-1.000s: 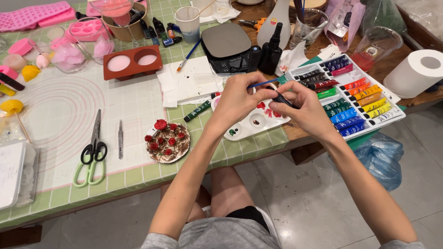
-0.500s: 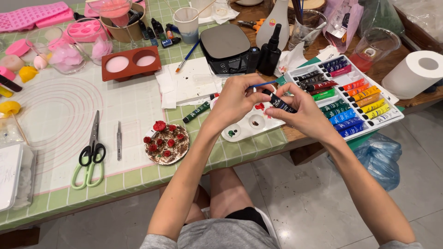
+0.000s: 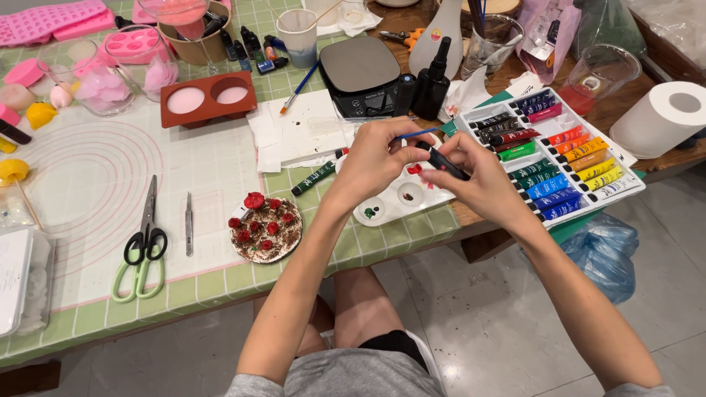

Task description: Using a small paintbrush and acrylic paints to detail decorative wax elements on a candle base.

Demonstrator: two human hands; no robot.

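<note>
- Right now the right hand [image 3: 485, 180] grips a small black paint tube [image 3: 445, 163], fingers wrapped round its lower end.
- Its long axis runs on a slant: one end points up and left toward the left hand [image 3: 375, 158], the other down and right into the right palm.
- Fingers of the left hand are pinched at the tube's upper-left end, and the same hand clasps a thin blue paintbrush [image 3: 413, 134] whose handle sticks out to the right, nearly level.
- Both hands hover just above a white palette [image 3: 397, 204] with red, brown and green dabs in its wells, near the front edge of the tabletop [image 3: 220, 276].
- Just right of the hands lies a white tray of paint tubes [image 3: 559, 158] in ordered colours.
- Left of the palette sits a round dark cake model with red berries [image 3: 265, 228]; further left lie scissors [image 3: 143, 242] and tweezers [image 3: 189, 224] on a white mat.
</note>
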